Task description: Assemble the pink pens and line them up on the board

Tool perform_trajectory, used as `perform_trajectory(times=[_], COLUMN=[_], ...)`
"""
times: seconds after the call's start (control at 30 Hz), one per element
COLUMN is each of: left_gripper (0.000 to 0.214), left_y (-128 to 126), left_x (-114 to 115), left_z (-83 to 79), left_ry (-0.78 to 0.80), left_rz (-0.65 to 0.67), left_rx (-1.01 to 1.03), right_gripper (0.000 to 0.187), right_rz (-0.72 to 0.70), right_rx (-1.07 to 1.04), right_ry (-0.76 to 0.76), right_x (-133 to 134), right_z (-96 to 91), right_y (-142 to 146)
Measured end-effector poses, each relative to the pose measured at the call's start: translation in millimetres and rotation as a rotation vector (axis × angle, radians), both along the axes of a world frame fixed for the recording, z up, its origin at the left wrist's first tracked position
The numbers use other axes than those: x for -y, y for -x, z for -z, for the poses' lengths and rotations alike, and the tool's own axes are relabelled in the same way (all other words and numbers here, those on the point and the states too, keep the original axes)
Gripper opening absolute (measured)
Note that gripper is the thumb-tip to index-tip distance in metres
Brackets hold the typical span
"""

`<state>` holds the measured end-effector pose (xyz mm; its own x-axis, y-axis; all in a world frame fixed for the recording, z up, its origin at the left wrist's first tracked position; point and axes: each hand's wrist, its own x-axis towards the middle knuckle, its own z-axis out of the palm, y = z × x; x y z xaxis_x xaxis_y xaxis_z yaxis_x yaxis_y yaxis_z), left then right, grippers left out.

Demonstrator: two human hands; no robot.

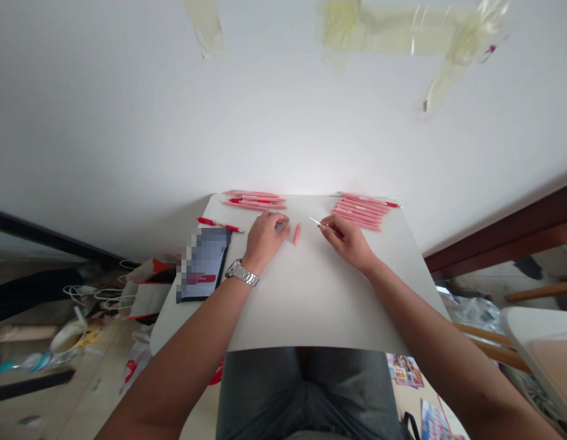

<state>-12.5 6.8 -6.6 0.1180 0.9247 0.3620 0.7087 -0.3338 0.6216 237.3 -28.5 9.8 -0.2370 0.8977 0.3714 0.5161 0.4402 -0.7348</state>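
Observation:
My left hand [266, 237], with a metal watch on the wrist, rests knuckles-up on the white table [311, 293], its fingers curled; what they hold is hidden. Just to its right lies a short pink pen barrel piece [296, 233]. My right hand [347, 239] pinches a thin pen refill [320, 223] whose tip points left. A row of pink pens [362, 211] lies beyond the right hand. Another group of pink pens [255, 200] lies beyond the left hand.
A red pen [219, 225] and a black tablet [204, 264] lie at the table's left side. A white wall rises behind the table. Bags, cables and a cup clutter the floor at left. A chair and magazines are at right.

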Motion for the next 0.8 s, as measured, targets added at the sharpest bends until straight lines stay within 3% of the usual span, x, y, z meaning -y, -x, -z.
perform_trajectory(times=[0.27,0.8], left_gripper=[0.017,0.019], left_y=[0.4,-2.1], left_x=[0.0,1.9], left_z=[-0.4,-2.9], left_ry=[-0.013,-0.038], left_rz=[0.013,-0.009], left_rx=[-0.012,-0.013], right_gripper=[0.032,0.028], right_rz=[-0.004,0.016], right_rx=[-0.008,0.028], right_ry=[0.077,0.093], right_x=[-1.1,0.1], right_z=[1.7,0.6], right_y=[-0.6,-0.3])
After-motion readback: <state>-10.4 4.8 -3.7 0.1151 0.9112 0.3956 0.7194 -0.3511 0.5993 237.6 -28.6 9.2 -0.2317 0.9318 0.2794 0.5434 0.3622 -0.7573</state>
